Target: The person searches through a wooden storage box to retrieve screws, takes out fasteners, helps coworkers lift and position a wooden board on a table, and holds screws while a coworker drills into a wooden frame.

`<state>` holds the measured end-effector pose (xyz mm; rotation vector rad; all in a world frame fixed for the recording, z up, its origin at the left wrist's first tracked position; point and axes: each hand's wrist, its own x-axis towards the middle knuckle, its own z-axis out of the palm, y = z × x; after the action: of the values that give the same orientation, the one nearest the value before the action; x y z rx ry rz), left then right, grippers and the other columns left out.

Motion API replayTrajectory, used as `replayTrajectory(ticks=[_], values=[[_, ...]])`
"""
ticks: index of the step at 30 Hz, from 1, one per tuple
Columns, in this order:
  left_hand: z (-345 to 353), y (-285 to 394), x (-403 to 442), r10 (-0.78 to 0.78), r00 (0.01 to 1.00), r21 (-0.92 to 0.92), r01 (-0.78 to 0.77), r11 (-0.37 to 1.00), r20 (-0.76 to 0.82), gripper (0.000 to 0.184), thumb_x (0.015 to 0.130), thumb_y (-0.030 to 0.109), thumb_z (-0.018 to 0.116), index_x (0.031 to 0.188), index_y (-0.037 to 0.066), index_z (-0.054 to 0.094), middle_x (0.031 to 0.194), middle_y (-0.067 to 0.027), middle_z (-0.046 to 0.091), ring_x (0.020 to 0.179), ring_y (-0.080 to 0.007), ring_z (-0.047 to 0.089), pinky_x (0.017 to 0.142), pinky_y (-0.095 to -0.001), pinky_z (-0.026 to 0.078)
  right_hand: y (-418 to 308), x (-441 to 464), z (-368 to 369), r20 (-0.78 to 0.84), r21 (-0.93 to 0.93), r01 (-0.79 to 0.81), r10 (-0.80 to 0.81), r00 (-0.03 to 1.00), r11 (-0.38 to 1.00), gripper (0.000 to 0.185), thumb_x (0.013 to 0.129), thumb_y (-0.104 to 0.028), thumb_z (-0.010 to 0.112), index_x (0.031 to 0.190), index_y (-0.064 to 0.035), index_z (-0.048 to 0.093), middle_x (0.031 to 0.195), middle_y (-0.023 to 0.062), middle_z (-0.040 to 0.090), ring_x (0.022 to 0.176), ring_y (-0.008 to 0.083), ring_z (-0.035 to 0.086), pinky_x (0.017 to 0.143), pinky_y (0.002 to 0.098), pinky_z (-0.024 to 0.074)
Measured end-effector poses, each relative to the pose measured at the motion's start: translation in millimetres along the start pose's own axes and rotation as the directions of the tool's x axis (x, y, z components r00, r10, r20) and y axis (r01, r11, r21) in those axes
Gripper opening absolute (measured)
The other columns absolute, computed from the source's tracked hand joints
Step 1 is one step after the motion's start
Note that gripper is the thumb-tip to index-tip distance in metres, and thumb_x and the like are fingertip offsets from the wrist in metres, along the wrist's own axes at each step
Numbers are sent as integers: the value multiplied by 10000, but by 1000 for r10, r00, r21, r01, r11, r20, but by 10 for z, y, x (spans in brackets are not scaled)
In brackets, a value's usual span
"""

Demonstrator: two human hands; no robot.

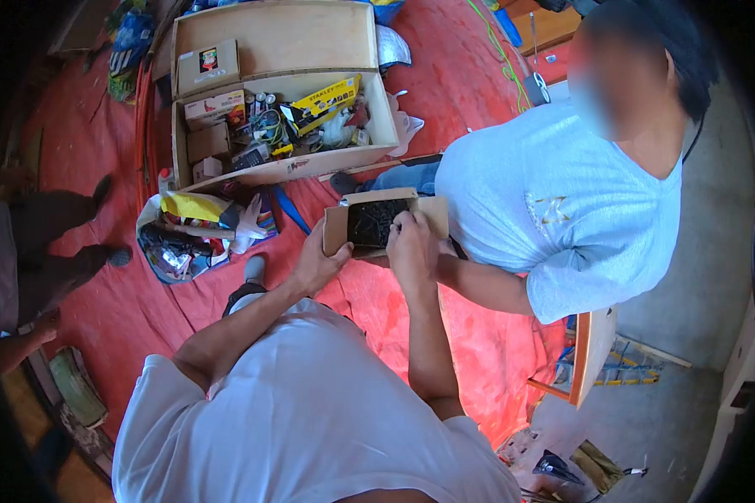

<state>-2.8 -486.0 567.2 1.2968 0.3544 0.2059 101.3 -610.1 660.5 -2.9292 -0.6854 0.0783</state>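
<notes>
Though brown, box (336, 225) dark inside.

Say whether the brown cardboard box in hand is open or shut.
Open: the brown cardboard box has its flaps spread, exposing dark contents.

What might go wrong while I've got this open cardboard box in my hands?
The cardboard box is open, so if your left hand lets it tilt, the small dark pieces inside could spill onto the red sheet. The co-worker's forearm is close to your right hand, so a bump might jolt the box. The wrinkled sheet might also trip someone.
</notes>
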Motion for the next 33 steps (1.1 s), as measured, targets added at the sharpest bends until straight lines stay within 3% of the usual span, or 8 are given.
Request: replayTrajectory(ticks=[4,7,14,19,25,28,29,33], values=[[-33,-82,42,22,1000,-12,-22,1000,2,548,785,88,616,1280,9,395,1125,-113,519,1041,-197,513,904,-316,416,181,15,11,-152,416,96,-35,988,904,91,832,-109,571,846,-21,587,840,136,619,721,284,620,643,409,491],[-74,2,35,-17,1000,-27,17,1000,5,547,789,94,627,1278,9,396,1120,-107,529,1043,-198,518,913,-318,414,420,3,-69,77,950,-117,146,986,290,130,878,-118,570,961,-20,590,764,40,606,541,89,482,494,231,400],[-128,55,48,-75,997,-11,75,997,29,580,784,104,676,1282,21,391,1141,-96,536,1056,-193,525,907,-317,425,457,-52,-208,431,790,-442,-127,893,-426,269,931,-228,502,1109,-33,554,746,29,540,508,67,420,433,180,319],[-135,32,88,-144,986,-114,154,982,86,565,776,100,696,1260,26,412,1144,-87,549,1052,-176,535,883,-315,444,364,-51,-197,444,888,-430,-65,893,165,177,963,-190,468,1044,-56,552,622,-20,444,438,17,324,377,156,239],[-31,46,97,-181,980,-267,197,943,84,472,800,143,700,1201,28,478,1082,-42,574,971,-135,543,848,-298,443,243,5,-185,498,864,-479,-127,858,156,201,967,-197,449,1030,-47,566,609,-13,440,454,36,349,389,196,289],[-37,-56,114,-230,972,-266,232,936,40,406,831,180,672,1171,29,508,1051,-26,577,960,-122,533,841,-291,434,219,45,-94,437,664,-278,-59,897,694,219,956,-186,443,1011,-30,586,692,77,566,541,146,530,502,298,433],[-24,-69,119,-239,971,-300,232,926,13,407,822,202,684,1156,32,524,1047,-33,584,953,-129,540,835,-292,436,167,35,-52,98,539,112,-194,976,835,231,941,-174,439,1003,-19,599,868,157,642,787,285,634,716,384,480],[79,-40,199,-293,946,-356,229,906,-137,395,843,205,652,1180,62,504,1027,-18,571,933,-121,534,803,-273,437,27,58,-195,184,442,5,-96,978,897,242,941,-170,421,1011,-19,598,959,184,640,946,356,605,817,413,457]])
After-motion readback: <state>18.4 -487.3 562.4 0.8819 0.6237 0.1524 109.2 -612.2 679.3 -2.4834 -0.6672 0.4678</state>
